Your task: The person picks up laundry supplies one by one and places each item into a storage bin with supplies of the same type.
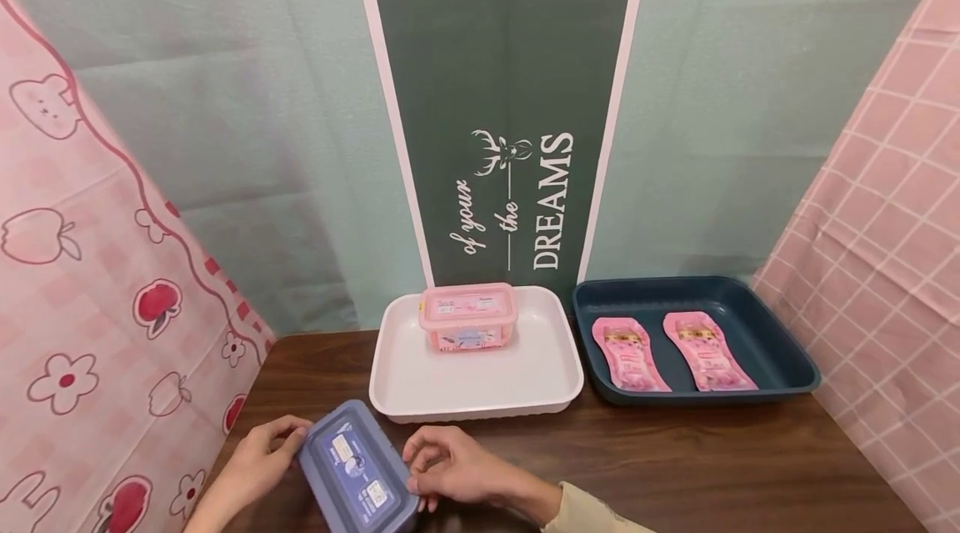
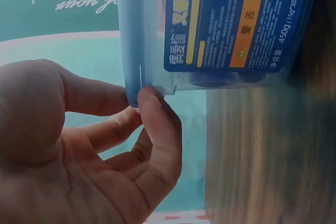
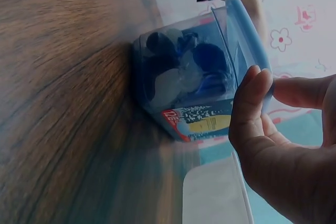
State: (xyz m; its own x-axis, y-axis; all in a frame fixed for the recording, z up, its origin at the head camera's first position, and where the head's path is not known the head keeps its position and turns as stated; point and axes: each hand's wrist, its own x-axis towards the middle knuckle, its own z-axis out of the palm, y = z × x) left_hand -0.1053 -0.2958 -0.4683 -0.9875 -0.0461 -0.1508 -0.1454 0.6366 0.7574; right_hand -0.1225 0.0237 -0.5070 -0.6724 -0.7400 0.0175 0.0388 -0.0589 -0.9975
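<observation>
A clear plastic box of laundry pods with a blue lid sits on the wooden table near the front edge. Dark blue pods show through its side wall. At its far left corner, my left hand pinches the lid rim between thumb and fingers. My right hand pinches the lid rim on the opposite side, thumb on one face and fingers on the other. In the left wrist view a blue label with a warning strip covers the box's side.
Behind the box stands a white tray holding a pink lidded box. To its right, a dark blue tray holds two pink pouches. Pink patterned cloth hangs at the left, and a green curtain hangs behind.
</observation>
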